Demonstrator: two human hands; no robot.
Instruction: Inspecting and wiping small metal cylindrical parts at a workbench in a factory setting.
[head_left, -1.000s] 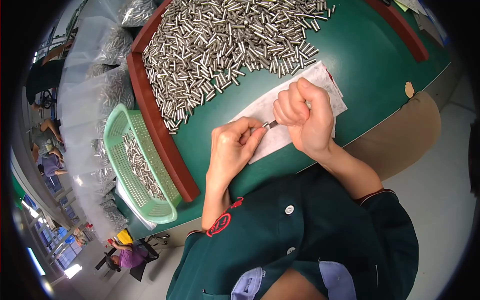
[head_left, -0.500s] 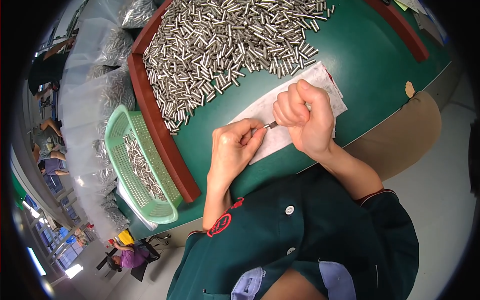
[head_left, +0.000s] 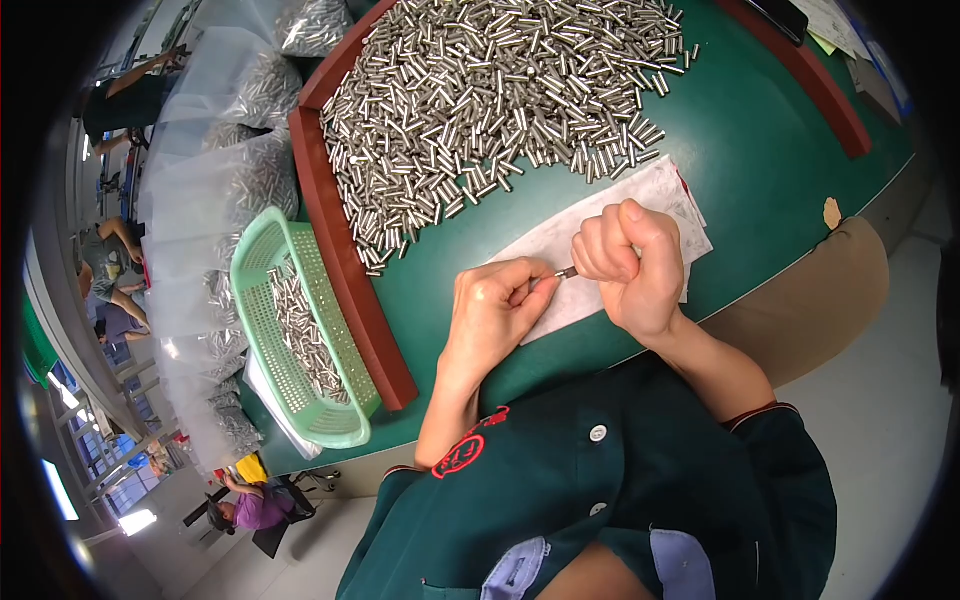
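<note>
My left hand (head_left: 498,308) is closed, thumb and fingertips pinching a small metal pin that is mostly hidden between them. My right hand (head_left: 632,268) makes a fist around a slim tool (head_left: 568,272); only its short dark and silvery end sticks out, so its kind is unclear. That end meets the left fingertips. Beneath both hands lies a stained white cloth (head_left: 655,190) on the green tabletop (head_left: 455,240). Beyond it spreads a large heap of short silvery metal pins (head_left: 500,90).
Red-brown rails (head_left: 345,250) border the table at left and right (head_left: 800,75). Outside the left rail sits a pale green perforated basket (head_left: 355,425) with pins, beside clear bags (head_left: 262,185) of metal parts. A dark phone (head_left: 780,18) lies far right. A brown stool seat (head_left: 825,300) stands near right.
The whole view has shifted, so the table and hands appear farther right and slightly lower. Both hands keep their grip, with the tool's end still against the left fingertips.
</note>
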